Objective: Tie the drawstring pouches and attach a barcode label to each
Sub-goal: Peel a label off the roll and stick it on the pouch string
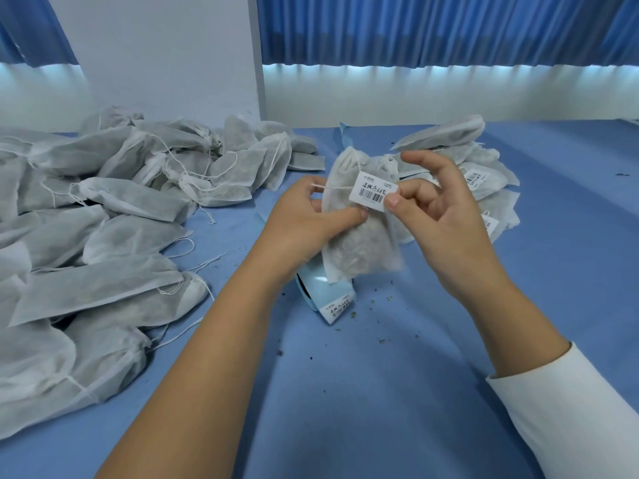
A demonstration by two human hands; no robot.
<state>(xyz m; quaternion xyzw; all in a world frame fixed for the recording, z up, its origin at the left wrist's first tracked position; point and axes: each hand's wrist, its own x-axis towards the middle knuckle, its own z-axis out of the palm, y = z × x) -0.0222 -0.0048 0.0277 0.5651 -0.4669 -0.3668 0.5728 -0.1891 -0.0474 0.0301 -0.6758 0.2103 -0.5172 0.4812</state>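
Head view: the left hand [311,219] grips a pouch [359,243] above the table, thumb pressed across its front and the other fingers curled behind it. The pouch's neck is gathered, and its drawstring [321,186] runs across just above the left fingers. The right hand [439,216] pinches the right end of a label [373,191] between thumb and forefinger, with its remaining fingers spread and lifted. The label, white with a barcode and handwriting, lies against the upper half of the pouch.

The table [380,392] is covered in blue, with dark crumbs [387,299] scattered near its middle. Below the held pouch a pale blue roll [325,292] of backing lies on the table, one more sticker at its near end. Behind the table are blue curtains [449,29] and a white wall [166,53]. A white sleeve [570,409] covers the right forearm; the left forearm is bare.

A large left pile [103,236] of white pouches spreads over the table's left side, strings trailing loose. A smaller right pile [477,174] sits just behind the right hand, several of its pouches bearing labels. Through the thin fabric each pouch shows a grey, loose filling; what it is cannot be told.
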